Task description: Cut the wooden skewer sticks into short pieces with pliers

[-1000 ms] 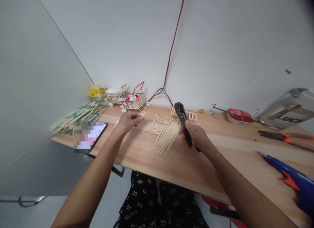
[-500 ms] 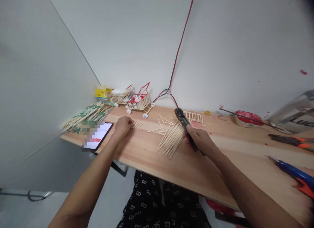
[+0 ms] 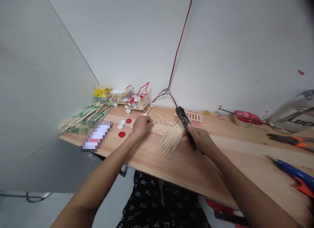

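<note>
My left hand is over the table left of the loose sticks. Its fingers are pinched together, and a short thin wooden stick shows at their tips. My right hand is wrapped round a black plier-like hand tool, its rounded head pointing away from me. Under and left of that tool lies a fan-shaped pile of longer wooden sticks. Several short sticks are scattered between my two hands. Behind the tool lies a small ladder-like stick frame.
Red and white bottle caps and a phone are at left. Behind stand two small stick carts, near bundled sticks. At right are a tub of red stuff, orange-handled pliers and a blue-handled tool.
My left hand has moved right, from beside the phone to the loose short sticks, uncovering the red and white caps. My right hand and the black tool have hardly moved.
</note>
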`<state>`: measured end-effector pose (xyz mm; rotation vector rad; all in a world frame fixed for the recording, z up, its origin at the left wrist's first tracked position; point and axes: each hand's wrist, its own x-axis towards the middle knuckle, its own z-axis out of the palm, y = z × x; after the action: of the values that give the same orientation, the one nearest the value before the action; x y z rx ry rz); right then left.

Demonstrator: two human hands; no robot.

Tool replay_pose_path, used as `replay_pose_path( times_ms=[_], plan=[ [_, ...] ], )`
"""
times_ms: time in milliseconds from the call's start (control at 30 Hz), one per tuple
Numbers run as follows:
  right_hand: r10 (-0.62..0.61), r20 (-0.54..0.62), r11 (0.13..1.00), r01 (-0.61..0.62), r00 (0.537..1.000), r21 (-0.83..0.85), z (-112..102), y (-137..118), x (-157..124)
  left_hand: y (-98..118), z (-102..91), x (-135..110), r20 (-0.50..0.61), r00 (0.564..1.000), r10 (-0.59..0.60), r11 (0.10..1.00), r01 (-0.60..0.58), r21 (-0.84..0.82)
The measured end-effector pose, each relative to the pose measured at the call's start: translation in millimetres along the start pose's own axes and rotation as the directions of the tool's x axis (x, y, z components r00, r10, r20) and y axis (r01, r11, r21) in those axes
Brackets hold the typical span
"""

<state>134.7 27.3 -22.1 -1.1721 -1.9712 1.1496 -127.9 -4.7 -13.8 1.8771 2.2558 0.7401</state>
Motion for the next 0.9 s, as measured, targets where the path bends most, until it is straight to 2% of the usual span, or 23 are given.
replay_pose_path(
  times_ms=[167,300,467,633,700,767,833,900],
  plan=[
    [-0.046,-0.016,0.998,0.045,0.999,-0.04,-1.0,-1.9,-1.4,14.6,21.4,10.6,0.059,0.996,-0.067,0.998,0.066,0.014],
    [-0.055,-0.016,0.998,0.055,0.998,-0.019,-1.5,-4.7,-3.7,21.3,27.6,13.3,0.09,0.986,-0.141,0.99,0.138,0.037],
    [-0.06,-0.011,0.998,0.06,0.998,0.003,-2.3,-7.2,-6.5,19.1,19.2,13.8,0.118,0.978,-0.171,0.984,0.175,-0.026],
    [-0.05,-0.004,0.996,0.05,0.999,0.078,-2.6,-5.9,-4.8,17.4,4.2,6.6,0.28,0.959,-0.046,0.959,0.121,-0.257],
    [-0.021,0.028,0.987,0.016,0.999,0.16,-1.1,-5.4,-2.8,22.2,-0.4,-0.9,0.388,0.921,0.047,0.864,0.157,-0.478],
    [0.0,0.05,0.968,-0.012,0.999,0.252,1.3,-6.0,-0.9,30.3,-2.7,-10.1,0.483,0.855,0.189,0.627,0.274,-0.729],
    [0.002,0.053,0.944,-0.019,0.999,0.33,3.5,-7.4,0.2,40.8,-2.6,-19.1,0.514,0.806,0.295,0.4,0.384,-0.832],
    [-0.008,0.045,0.926,-0.01,0.999,0.377,4.5,-9.2,0.2,51.9,-0.6,-26.3,0.507,0.807,0.304,0.347,0.402,-0.848]
  ],
)
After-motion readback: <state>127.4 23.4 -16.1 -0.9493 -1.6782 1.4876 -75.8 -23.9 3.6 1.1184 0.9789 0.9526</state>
